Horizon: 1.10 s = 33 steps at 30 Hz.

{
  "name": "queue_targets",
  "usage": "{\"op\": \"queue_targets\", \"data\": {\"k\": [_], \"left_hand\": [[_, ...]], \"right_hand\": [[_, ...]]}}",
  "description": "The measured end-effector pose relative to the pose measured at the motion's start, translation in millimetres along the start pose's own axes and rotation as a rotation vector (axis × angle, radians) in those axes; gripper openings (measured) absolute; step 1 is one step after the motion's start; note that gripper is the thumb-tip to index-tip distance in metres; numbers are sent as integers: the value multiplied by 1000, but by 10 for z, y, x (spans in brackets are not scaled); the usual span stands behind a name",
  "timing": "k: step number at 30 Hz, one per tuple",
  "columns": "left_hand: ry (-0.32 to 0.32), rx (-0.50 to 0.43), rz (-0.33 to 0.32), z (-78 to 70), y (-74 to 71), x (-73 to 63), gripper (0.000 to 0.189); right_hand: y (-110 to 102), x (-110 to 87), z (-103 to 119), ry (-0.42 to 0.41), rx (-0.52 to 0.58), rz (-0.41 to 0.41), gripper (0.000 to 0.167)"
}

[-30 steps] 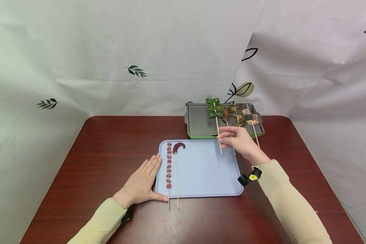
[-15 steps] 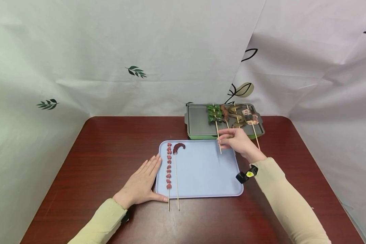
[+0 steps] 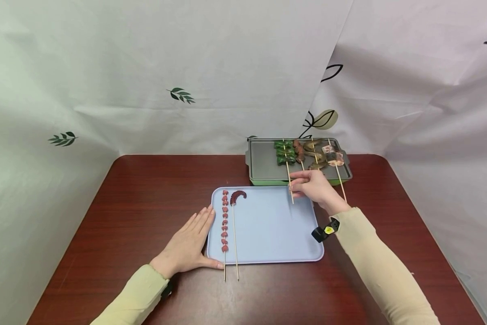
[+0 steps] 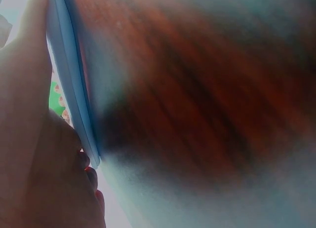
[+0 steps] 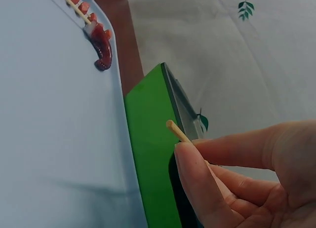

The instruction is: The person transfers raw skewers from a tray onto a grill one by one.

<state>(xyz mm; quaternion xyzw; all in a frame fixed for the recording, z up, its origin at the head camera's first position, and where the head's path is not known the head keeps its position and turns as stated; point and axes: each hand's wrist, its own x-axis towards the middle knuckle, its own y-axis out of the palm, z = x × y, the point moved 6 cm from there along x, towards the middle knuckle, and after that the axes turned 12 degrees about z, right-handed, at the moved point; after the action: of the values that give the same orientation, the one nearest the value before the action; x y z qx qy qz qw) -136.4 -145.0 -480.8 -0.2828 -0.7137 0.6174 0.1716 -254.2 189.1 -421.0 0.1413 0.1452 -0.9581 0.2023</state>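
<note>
In the head view my right hand [image 3: 317,186] pinches the stick of a green pepper skewer [image 3: 285,152] between thumb and fingers. Its green pieces lie over the grey grill pan [image 3: 261,162], left of a brown meat skewer [image 3: 299,151]. The right wrist view shows the stick's end [image 5: 177,129] poking out past the thumb. My left hand [image 3: 190,243] lies with straight fingers along the left edge of a pale blue tray [image 3: 275,230], thumb at its near corner. On that tray are a skewer of small red pieces [image 3: 224,221] and a curled dark red tentacle skewer [image 3: 238,197].
Farther right on the pan lie a skewer of brownish curved pieces [image 3: 314,153] and one of pink and dark chunks [image 3: 332,155], its stick jutting over the near edge. The pan's green side [image 5: 150,119] stands right behind the tray. White cloth [image 3: 227,67] backs the table.
The green pepper skewer has come down from raised above the pan to level with the skewers beside it. My right wrist has shifted slightly left; the left hand stays put.
</note>
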Motion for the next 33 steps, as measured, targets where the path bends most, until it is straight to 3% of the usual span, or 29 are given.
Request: {"op": "queue_targets", "data": {"k": [10, 14, 20, 33], "left_hand": [[-2, -4, 8, -7, -18, 1, 139], [4, 4, -4, -11, -25, -1, 138], [-12, 2, 33, -7, -23, 8, 138], [-6, -3, 21, -13, -9, -16, 138]], "right_hand": [[10, -1, 5, 21, -45, -17, 47], [1, -32, 23, 18, -114, -21, 48], [-50, -133, 103, -16, -242, -69, 54], [-85, -405, 385, -127, -196, -125, 56]]}}
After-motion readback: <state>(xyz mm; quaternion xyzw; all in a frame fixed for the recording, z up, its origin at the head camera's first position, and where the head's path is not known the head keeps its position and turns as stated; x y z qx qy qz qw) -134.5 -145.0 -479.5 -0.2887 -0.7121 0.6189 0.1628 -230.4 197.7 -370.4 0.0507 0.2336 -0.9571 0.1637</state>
